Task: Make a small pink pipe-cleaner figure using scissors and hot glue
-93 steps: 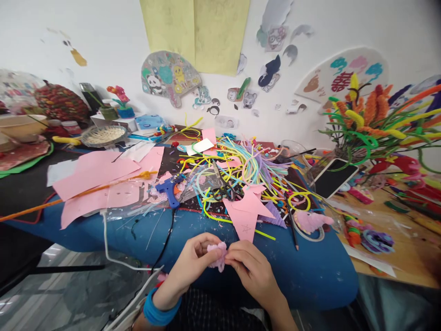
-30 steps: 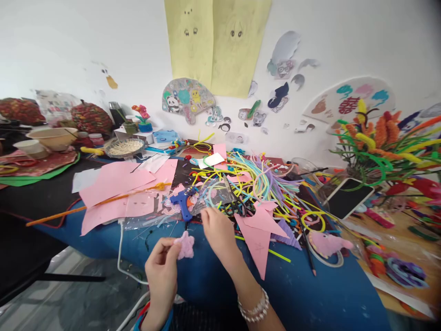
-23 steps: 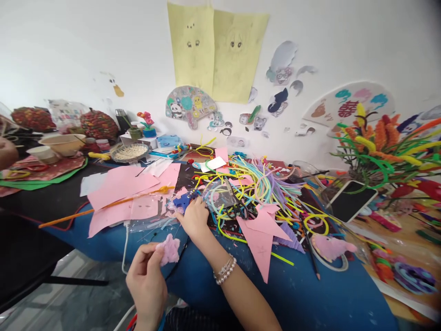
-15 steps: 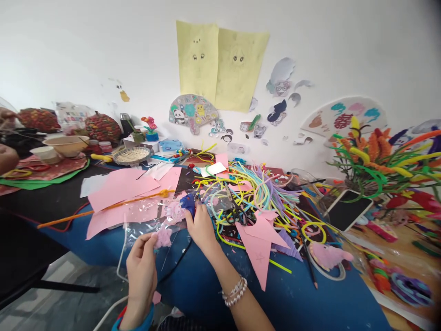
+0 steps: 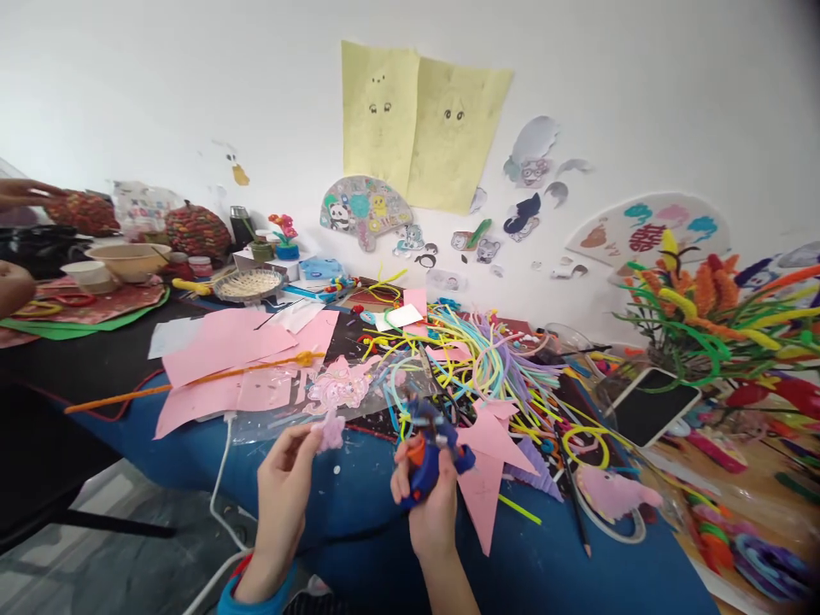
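Observation:
My left hand (image 5: 286,478) pinches a small, fuzzy pink-lilac piece (image 5: 331,430), perhaps star-shaped, between thumb and fingertips. My right hand (image 5: 429,504) is wrapped round a blue glue gun (image 5: 428,468) with an orange trigger, held above the blue tabletop to the right of the pink piece. The gun's front end is blurred. Just beyond my left hand, a pink cartoon-figure cutout (image 5: 342,384) lies on a clear plastic sheet (image 5: 262,425). The glue gun and the pink piece are apart.
A tangle of pipe cleaners (image 5: 474,342) covers the middle back. Pink paper (image 5: 237,342) lies left, with an orange pipe cleaner (image 5: 192,382) across it. A phone (image 5: 652,406), a pencil (image 5: 578,504) and a pink plush shape (image 5: 615,493) are right. Another person's hand (image 5: 26,195) shows far left.
My right hand has drawn the glue gun back from over the cutout, toward me and to the right, uncovering the cutout. My left hand has shifted slightly right with the fuzzy piece.

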{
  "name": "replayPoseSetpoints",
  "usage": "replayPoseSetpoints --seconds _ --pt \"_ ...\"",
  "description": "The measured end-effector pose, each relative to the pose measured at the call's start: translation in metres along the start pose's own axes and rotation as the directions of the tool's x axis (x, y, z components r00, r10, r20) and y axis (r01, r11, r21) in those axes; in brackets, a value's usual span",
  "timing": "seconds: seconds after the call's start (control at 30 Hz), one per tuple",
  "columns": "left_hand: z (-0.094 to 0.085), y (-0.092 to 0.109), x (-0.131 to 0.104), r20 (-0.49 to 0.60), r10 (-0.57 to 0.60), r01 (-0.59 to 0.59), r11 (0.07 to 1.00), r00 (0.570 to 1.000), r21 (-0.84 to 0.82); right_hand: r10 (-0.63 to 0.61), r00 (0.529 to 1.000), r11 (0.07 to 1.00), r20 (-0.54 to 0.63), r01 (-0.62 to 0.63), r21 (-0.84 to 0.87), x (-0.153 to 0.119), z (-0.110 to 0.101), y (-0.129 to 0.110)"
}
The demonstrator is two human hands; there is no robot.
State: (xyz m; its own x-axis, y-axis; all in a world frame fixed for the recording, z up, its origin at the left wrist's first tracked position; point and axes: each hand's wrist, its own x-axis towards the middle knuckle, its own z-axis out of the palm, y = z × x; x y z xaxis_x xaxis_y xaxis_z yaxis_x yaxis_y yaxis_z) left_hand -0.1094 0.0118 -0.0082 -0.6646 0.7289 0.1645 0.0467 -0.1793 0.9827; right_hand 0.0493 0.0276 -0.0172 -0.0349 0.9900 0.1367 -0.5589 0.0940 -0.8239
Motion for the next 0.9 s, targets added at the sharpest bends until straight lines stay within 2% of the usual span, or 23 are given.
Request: replayPoseSetpoints --seconds 0.13,0.23,0.4,0.73,0.9 --pt "0.01 0.007 -0.015 0.081 -0.054 0.057 0.998 0.995 -0.034 0.05 0.993 0.986 0.105 -0.032 -0.161 -0.033 -0.016 0.01" --pt "0.012 0.01 -0.023 0.104 -0.069 0.073 0.997 0.992 -0.033 0.017 0.995 0.967 0.102 0.01 -0.255 -0.045 -0.019 0.016" --pt "0.011 0.013 -0.03 0.102 -0.078 0.082 0.996 0.992 -0.034 -0.02 1.0 0.941 0.018 0.025 -0.338 -0.047 -0.018 0.021" --pt "0.014 0.011 -0.034 0.064 -0.062 0.067 0.996 0.996 -0.066 -0.044 0.999 0.896 0.008 0.043 -0.443 -0.049 -0.027 0.029" --pt "0.014 0.013 -0.034 0.052 -0.06 0.063 0.996 0.997 -0.066 -0.116 0.993 0.855 0.009 0.104 -0.508 -0.051 -0.031 0.035"
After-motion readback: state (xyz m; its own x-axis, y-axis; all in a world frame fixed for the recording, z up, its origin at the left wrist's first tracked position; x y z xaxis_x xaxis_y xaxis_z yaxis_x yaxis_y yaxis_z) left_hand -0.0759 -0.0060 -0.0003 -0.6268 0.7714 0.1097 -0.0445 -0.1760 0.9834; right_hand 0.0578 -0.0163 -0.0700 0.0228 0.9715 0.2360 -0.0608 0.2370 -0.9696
